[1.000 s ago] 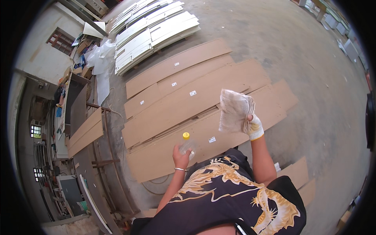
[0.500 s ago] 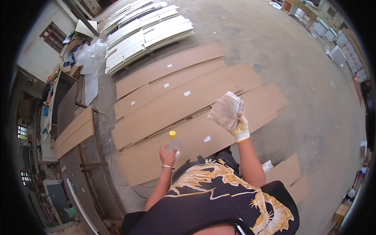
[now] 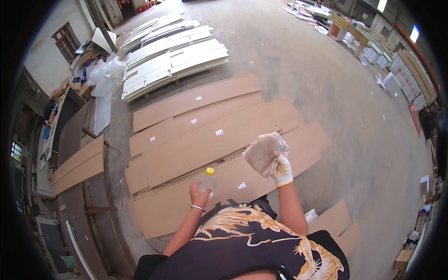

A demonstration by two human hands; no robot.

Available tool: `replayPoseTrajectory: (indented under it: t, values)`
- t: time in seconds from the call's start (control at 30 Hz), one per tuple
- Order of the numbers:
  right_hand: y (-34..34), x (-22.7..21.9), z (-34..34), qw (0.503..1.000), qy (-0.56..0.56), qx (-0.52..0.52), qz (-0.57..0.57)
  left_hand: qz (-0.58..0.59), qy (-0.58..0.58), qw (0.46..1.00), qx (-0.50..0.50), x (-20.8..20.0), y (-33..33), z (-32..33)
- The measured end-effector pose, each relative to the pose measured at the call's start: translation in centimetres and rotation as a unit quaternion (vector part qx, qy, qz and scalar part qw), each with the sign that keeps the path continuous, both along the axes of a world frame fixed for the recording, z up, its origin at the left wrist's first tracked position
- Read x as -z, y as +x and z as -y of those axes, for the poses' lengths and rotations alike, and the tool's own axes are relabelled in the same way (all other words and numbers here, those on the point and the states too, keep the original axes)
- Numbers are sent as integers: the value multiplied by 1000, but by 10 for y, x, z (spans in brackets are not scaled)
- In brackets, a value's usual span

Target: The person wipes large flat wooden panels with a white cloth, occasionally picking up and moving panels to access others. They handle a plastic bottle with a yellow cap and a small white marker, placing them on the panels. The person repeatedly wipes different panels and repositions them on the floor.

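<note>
My left hand [image 3: 199,195], bare with a bracelet at the wrist, is closed round a clear plastic bottle [image 3: 206,182] with a yellow cap. The bottle stands nearly upright in my grip. In a white work glove with a yellow cuff, my right hand [image 3: 281,171] grips a folded, stained whitish cloth [image 3: 264,153]. Both hands are raised in front of my body. Beneath them lie long brown panels [image 3: 186,161] in overlapping rows, several bearing small white labels. How full the bottle is, I cannot tell.
White panels [image 3: 175,63] are stacked beyond the brown ones. Along the left are plastic wrap [image 3: 103,77], a hose [image 3: 122,163] on the floor and a bench [image 3: 77,170] with brown boards. More brown boards [image 3: 333,221] lie to my right; furniture parts [image 3: 368,46] stand far right.
My view has tilted up, so the panels sit lower in the picture. The cloth has turned slightly in my right hand. Both hands keep their hold.
</note>
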State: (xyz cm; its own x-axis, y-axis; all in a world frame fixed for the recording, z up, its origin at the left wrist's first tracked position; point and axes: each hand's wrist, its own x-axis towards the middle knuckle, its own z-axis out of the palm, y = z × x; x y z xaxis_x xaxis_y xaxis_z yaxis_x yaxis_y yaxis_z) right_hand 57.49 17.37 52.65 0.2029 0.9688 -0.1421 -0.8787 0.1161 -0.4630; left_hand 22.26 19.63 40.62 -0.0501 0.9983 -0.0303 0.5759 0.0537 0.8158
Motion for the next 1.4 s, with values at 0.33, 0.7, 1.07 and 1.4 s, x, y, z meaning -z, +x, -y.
replayPoseTrajectory:
  t: [0.33, 0.7, 1.07, 1.4]
  values:
    - [-8, 66, 4, 985, -153, -24, -72, 22, 9, 1000, -20, 11, -2, -1]
    - [-46, 136, 30, 977, -186, -3, -102, -74, 112, 986, 98, -8, 3, -26]
    - [-65, 64, 23, 980, -130, 32, -147, -222, 258, 901, 268, -102, 62, -99]
    - [-31, 69, 25, 988, -63, 44, -130, -319, 337, 817, 343, -126, 146, -110]
